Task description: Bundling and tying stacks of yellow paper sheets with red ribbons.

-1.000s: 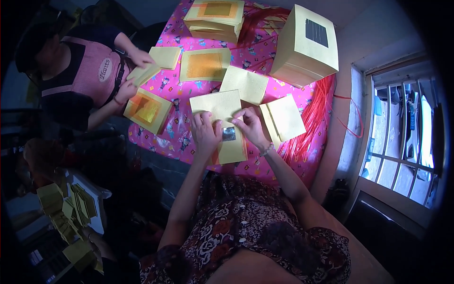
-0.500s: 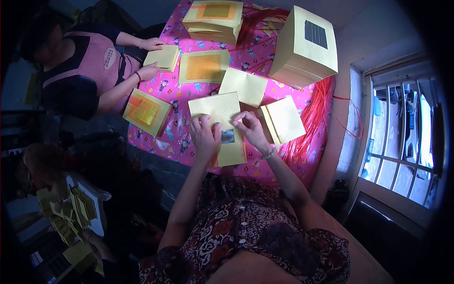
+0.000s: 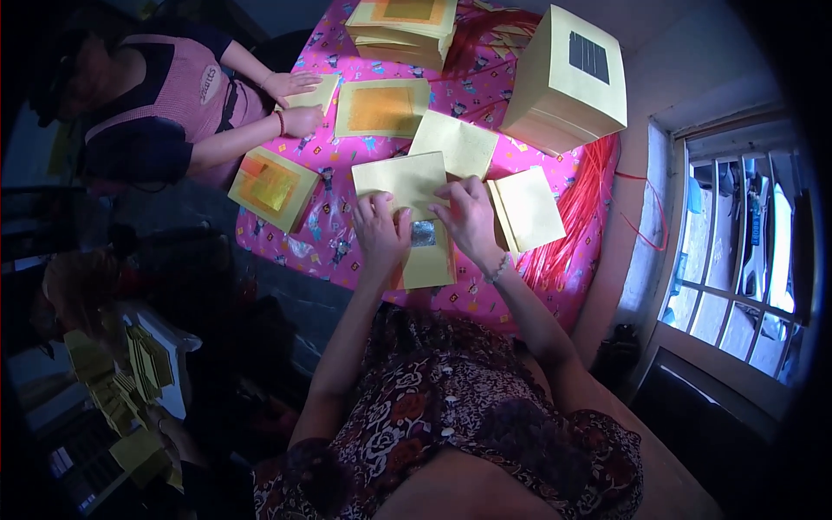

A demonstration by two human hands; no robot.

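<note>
A yellow paper sheet (image 3: 400, 173) lies before me on the table, its upper part folded or lifted over yellow paper (image 3: 433, 274) with a silver patch (image 3: 423, 233). My left hand (image 3: 381, 232) holds the sheet at its left side, fingers curled on it and thumb near the silver patch. At the right edge, my right hand (image 3: 472, 223) pinches the same sheet between thumb and fingers. Just beyond is a creased yellow sheet (image 3: 455, 143). To the right of my hand sits a small stack of yellow paper (image 3: 531, 208).
A pink patterned cloth (image 3: 308, 251) covers the table. A tall yellow paper block (image 3: 546, 95), another stack (image 3: 399, 43), an orange-marked sheet (image 3: 381, 108) and a gold-patched stack (image 3: 273, 189) stand around. Red strands (image 3: 572, 225) lie right. A co-worker's hands (image 3: 299, 104) press paper at left.
My hands stay at the sheet, the right one shifting slightly along its edge. The view has tilted a little. The co-worker's hands have moved from holding a paper stack to pressing it flat.
</note>
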